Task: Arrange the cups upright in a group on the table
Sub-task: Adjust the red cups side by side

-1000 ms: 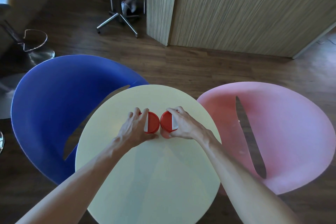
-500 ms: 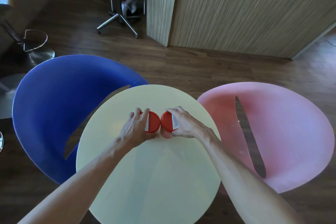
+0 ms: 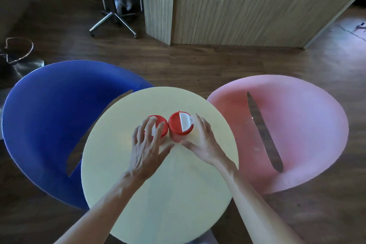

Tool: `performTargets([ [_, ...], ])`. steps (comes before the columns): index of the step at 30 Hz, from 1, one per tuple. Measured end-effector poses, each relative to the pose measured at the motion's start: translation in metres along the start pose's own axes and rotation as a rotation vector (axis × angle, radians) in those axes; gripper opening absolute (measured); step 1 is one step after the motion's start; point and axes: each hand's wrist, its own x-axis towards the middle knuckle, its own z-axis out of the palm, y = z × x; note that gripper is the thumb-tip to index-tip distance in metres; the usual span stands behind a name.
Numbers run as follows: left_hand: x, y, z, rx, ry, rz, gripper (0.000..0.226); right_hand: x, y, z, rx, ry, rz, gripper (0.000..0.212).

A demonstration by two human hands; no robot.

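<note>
Two cups with red lids and white flip tabs stand upright side by side near the middle of the round pale yellow table [image 3: 178, 194]. The left cup [image 3: 162, 123] is partly hidden behind the spread fingers of my left hand [image 3: 147, 146], which hovers over it without gripping. The right cup [image 3: 179, 126] shows its whole lid. My right hand [image 3: 204, 140] lies open just right of it, fingers apart, off the cup.
A blue tub chair [image 3: 45, 117] stands left of the table and a pink one [image 3: 293, 125] to the right. Beyond are a wooden floor, a wood-panelled counter [image 3: 247, 4], and a seated person's legs on a stool [image 3: 116, 2]. A metal stool base [image 3: 17, 57] is far left.
Both hands have let go of the cups and drawn back toward me with fingers spread. The two cups stay standing together.
</note>
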Motion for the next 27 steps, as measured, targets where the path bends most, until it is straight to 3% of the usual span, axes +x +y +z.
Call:
performTargets([
  [4, -0.057, 0.041, 0.034, -0.076, -0.047, 0.096, 0.047, -0.076, 0.048, 0.014, 0.125, 0.166, 0.146, 0.08],
  [8, -0.098, 0.096, 0.071, -0.216, -0.28, 0.203, 0.033, -0.151, 0.103, 0.015, 0.231, 0.328, 0.306, 0.047],
  [11, -0.122, 0.147, 0.102, -0.24, -0.492, 0.302, 0.029, -0.211, 0.146, 0.005, 0.296, 0.435, 0.445, 0.034],
  [16, -0.141, 0.248, 0.158, -0.174, -0.785, 0.369, 0.037, -0.304, 0.228, -0.034, 0.331, 0.47, 0.674, 0.033],
  [20, -0.149, 0.343, 0.199, -0.09, -0.938, 0.394, 0.041, -0.363, 0.29, -0.071, 0.305, 0.402, 0.793, 0.037],
  [24, -0.153, 0.43, 0.235, 0.072, -1.195, 0.465, 0.05, -0.404, 0.342, -0.094, 0.31, 0.383, 0.913, 0.041],
  [27, -0.151, 0.484, 0.252, 0.138, -1.273, 0.548, 0.051, -0.425, 0.387, -0.099, 0.366, 0.333, 0.998, 0.045],
])
